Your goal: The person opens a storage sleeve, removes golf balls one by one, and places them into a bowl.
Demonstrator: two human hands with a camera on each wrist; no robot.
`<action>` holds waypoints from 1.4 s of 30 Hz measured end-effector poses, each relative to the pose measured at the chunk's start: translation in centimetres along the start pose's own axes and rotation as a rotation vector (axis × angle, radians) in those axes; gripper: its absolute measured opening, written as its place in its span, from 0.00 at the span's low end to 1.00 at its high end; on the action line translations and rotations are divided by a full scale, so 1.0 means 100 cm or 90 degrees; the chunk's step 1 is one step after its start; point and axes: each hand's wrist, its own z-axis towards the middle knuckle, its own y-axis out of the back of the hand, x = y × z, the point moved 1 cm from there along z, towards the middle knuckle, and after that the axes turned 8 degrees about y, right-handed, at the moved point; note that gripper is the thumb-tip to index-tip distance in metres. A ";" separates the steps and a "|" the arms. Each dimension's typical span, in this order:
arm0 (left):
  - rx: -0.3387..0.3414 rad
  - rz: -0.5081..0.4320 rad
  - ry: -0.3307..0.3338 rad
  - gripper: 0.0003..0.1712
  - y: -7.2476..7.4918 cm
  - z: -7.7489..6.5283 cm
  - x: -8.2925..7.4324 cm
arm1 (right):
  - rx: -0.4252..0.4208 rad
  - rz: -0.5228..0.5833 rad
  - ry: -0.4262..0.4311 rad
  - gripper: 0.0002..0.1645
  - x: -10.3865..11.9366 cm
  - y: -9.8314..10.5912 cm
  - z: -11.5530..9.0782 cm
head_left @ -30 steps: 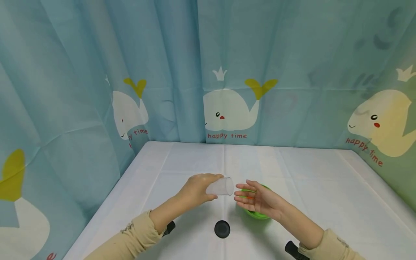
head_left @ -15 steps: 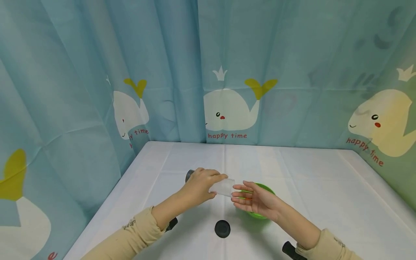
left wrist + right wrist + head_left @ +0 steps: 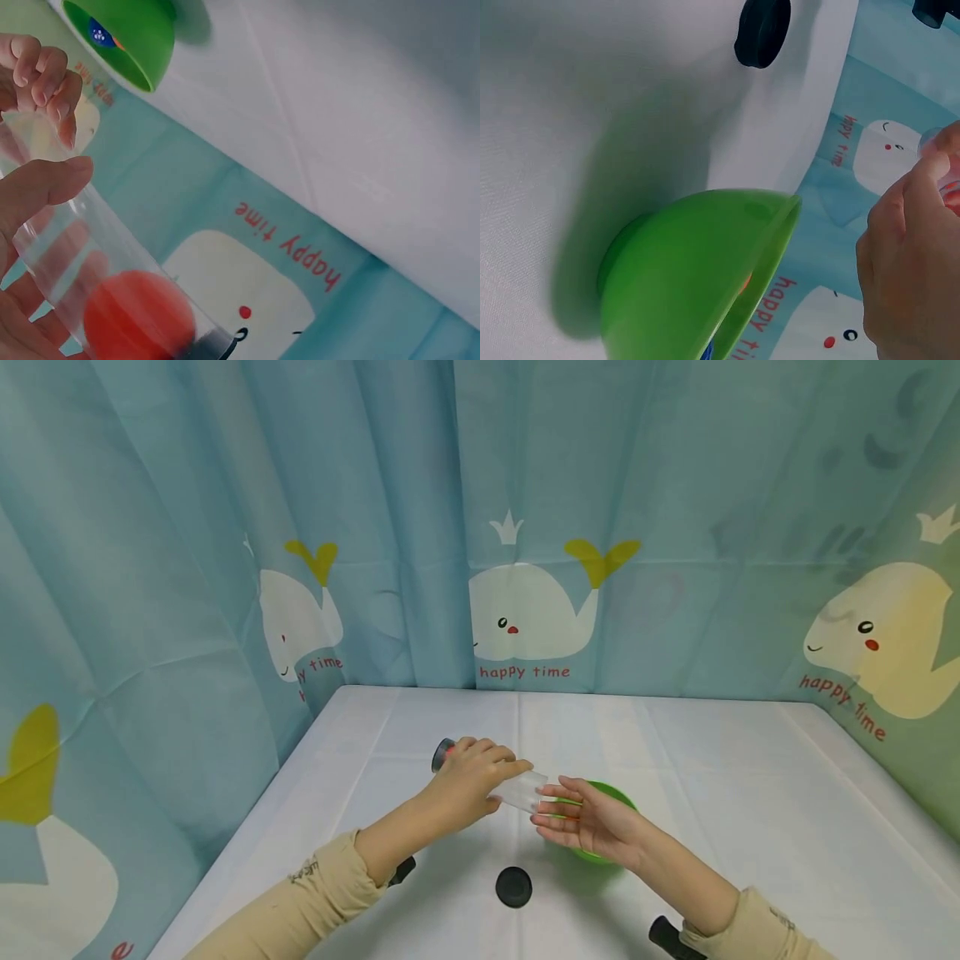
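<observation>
My left hand (image 3: pixel 468 785) grips a clear plastic tube (image 3: pixel 521 789) lying nearly sideways in the air, its mouth toward the right hand. The tube's dark base (image 3: pixel 442 755) pokes out behind the left fingers, higher than the mouth. Inside, near that base, sits a red ball (image 3: pixel 139 315), seen plainly in the left wrist view. My right hand (image 3: pixel 600 827) is held with loosely bent fingers at the tube's mouth; whether they touch the rim is unclear. Beneath the right hand stands a green bowl (image 3: pixel 618 793), partly hidden, with blue (image 3: pixel 99 32) and orange things inside.
A round black lid (image 3: pixel 513 887) lies on the white-covered table (image 3: pixel 712 777), in front of the bowl. Black straps or mounts (image 3: pixel 667 935) show by both wrists. Blue curtains (image 3: pixel 540 460) with whale prints enclose the table's back and sides.
The left hand has turned the tube so that its base end rose into view and its mouth dips slightly right. The right hand has shifted a little left, to the mouth.
</observation>
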 end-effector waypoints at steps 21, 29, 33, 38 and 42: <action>-0.021 -0.010 0.023 0.31 0.004 0.003 0.004 | -0.028 -0.011 0.018 0.39 0.007 -0.007 0.002; -0.002 -0.029 0.038 0.31 0.006 0.001 0.007 | -0.025 -0.002 0.009 0.40 0.009 -0.009 0.001; -0.003 -0.040 0.040 0.32 0.005 0.000 0.008 | -0.017 -0.012 0.007 0.40 0.009 -0.008 0.001; 0.000 -0.056 0.042 0.30 0.002 -0.001 0.010 | -0.002 -0.041 0.008 0.40 0.011 -0.007 0.002; -0.013 -0.067 0.041 0.30 0.001 -0.001 0.012 | -0.002 -0.063 0.008 0.40 0.013 -0.007 0.002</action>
